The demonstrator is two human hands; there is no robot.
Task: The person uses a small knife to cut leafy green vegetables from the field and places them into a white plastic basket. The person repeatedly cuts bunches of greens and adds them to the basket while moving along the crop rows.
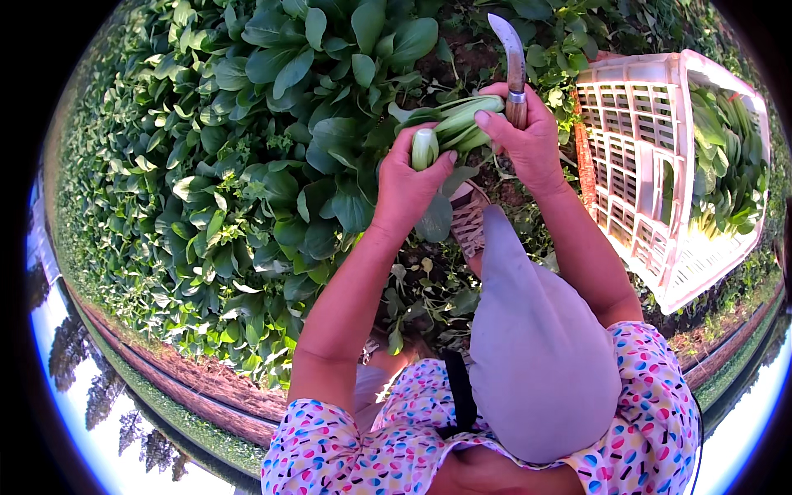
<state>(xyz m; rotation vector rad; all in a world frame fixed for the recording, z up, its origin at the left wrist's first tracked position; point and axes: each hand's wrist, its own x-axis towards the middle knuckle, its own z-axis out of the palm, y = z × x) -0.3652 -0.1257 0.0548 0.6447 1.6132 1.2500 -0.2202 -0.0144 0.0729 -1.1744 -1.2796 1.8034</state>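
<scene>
My left hand is closed around the pale, thick base of a bok choy head, its cut end facing up. Light green stalks stretch between both hands, and the right thumb and fingers touch them. In my right hand is a curved knife, its wooden handle against the palm side and fingers. The hooked steel blade points up and away from me, apart from the stalks. Part of the leaves is hidden behind the left hand.
Dense leafy bok choy plants fill the left and front. A white plastic crate lies tipped on its side at right, with harvested greens inside. My sandalled foot and grey-clad knee are below the hands.
</scene>
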